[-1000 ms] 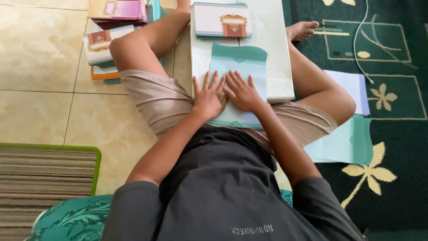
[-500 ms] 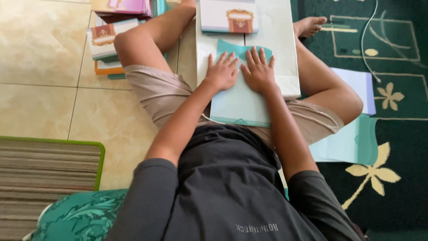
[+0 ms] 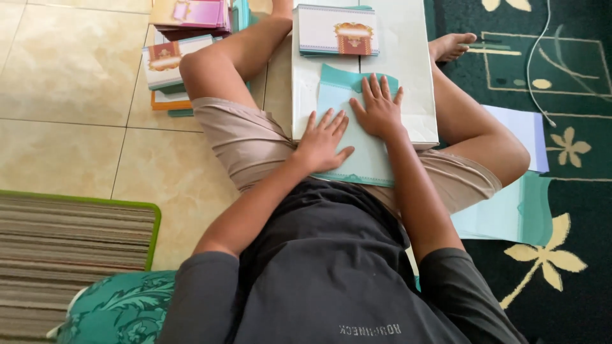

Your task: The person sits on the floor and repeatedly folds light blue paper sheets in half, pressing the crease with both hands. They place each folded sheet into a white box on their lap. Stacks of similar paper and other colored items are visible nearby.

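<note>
- Here, left hand (image 3: 323,141) pressed flat, fingers spread wide, holding nothing, on the teal envelope's (image 3: 347,137) lower left part.
- Right hand (image 3: 379,109) likewise flat and splayed, higher up on the envelope, forearm running straight down.
- Envelope lying on a white board (image 3: 408,57) across the lap, below a card stack (image 3: 336,29).

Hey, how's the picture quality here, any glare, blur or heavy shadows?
Head view: even daylight, sharp throughout; soft sheen on the floor tiles, no harsh glare; only faint shadows under the left hand and right hand on the teal paper; slight wide-angle stretch at edges.
</note>
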